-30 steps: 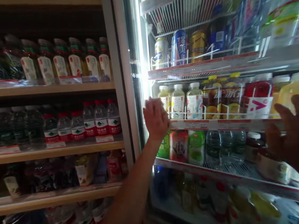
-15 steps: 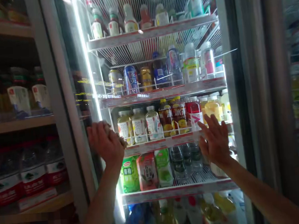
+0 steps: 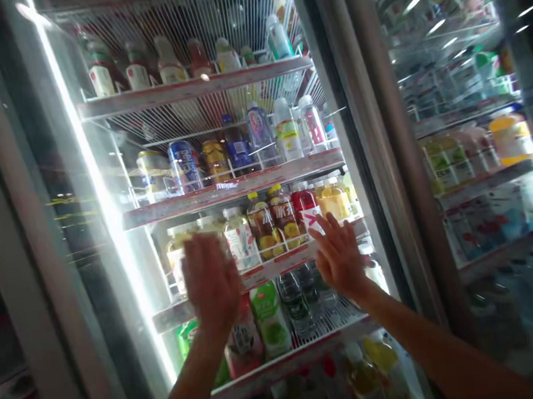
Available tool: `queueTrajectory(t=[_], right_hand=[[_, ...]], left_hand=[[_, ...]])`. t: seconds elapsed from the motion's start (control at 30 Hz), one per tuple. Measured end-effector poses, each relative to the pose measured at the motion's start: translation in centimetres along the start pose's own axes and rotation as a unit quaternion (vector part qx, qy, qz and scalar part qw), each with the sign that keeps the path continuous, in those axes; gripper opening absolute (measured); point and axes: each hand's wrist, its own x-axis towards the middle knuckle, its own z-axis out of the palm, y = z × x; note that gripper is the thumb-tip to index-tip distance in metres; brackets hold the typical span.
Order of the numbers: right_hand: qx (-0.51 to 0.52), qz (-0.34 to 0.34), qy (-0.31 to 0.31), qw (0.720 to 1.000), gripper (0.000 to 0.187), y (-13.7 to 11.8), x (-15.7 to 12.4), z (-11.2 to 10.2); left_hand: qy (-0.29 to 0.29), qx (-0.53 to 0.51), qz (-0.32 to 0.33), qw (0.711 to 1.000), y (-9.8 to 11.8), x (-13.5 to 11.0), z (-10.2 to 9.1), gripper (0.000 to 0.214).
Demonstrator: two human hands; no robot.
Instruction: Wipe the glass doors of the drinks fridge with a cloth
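Left hand [image 3: 212, 283], right hand [image 3: 340, 256], open, apart, at cooler door [image 3: 77, 196]

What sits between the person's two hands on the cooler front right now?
In the head view, a pale drink bottle and two amber iced-tea bottles stand between the left hand and right hand, above a red-trimmed shelf edge.

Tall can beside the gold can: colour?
The can is blue with white lettering, best seen in head view.
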Motion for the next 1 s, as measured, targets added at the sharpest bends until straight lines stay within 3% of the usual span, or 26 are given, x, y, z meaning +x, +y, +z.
queueTrajectory(t=[0.07, 0.1, 0.2, 0.3, 0.37, 0.43, 0.53, 0.63, 0.73, 0.8, 0.9, 1.0], right_hand=[[0.008, 0.006, -0.003, 1.000, 0.058, -0.3, 0.2, -0.4], [0.017, 0.016, 0.000, 1.000, 0.059, -0.9, 0.5, -0.7], [0.097, 0.003, 0.028, 0.995, 0.064, -4.2, 2.2, -1.8], [0.198, -0.027, 0.048, 0.979, 0.069, -8.5, 4.2, -1.7], [0.194, 0.022, 0.044, 0.980, 0.068, -10.2, 4.7, -0.4], [0.144, 0.029, 0.031, 0.989, 0.063, -10.6, 4.4, 1.3], [0.063, -0.072, 0.006, 0.995, 0.049, -10.0, 3.5, 3.1], [0.020, -0.104, 0.059, 0.993, 0.033, -9.0, 4.0, 3.4], [0.011, -0.069, 0.117, 0.991, 0.019, -7.4, 6.1, 2.8], [0.026, -0.083, 0.095, 0.992, 0.020, -6.4, 7.3, 2.2], [0.061, -0.109, 0.036, 0.991, 0.024, -6.5, 6.8, 1.3], [0.063, -0.096, 0.015, 0.993, 0.023, -9.3, 4.0, 1.4]], left_hand=[[-0.007, 0.013, 0.131, 0.991, 3.2, -0.5, 1.6, 0.064], [-0.008, 0.022, 0.161, 0.987, 4.8, -0.7, 2.4, 0.064], [0.010, 0.015, 0.121, 0.993, 7.7, -1.0, 3.6, 0.066], [-0.010, -0.031, 0.095, 0.995, 6.5, -1.5, 2.6, 0.066], [-0.028, -0.022, 0.089, 0.995, 3.9, -2.6, 1.2, 0.068], [-0.037, 0.020, 0.076, 0.996, 1.1, -4.1, -0.2, 0.072], [-0.016, 0.077, 0.017, 0.997, -0.8, -5.7, -1.0, 0.071], [0.021, 0.050, 0.004, 0.998, 1.4, -6.4, -0.6, 0.068], [0.004, -0.017, 0.098, 0.995, 4.9, -6.4, 0.6, 0.066], [-0.013, -0.005, 0.140, 0.990, 6.3, -6.5, 1.4, 0.066], [-0.007, 0.038, 0.129, 0.991, 6.3, -6.9, 2.0, 0.067], [0.001, 0.011, 0.112, 0.994, 4.3, -7.4, 1.7, 0.068]])
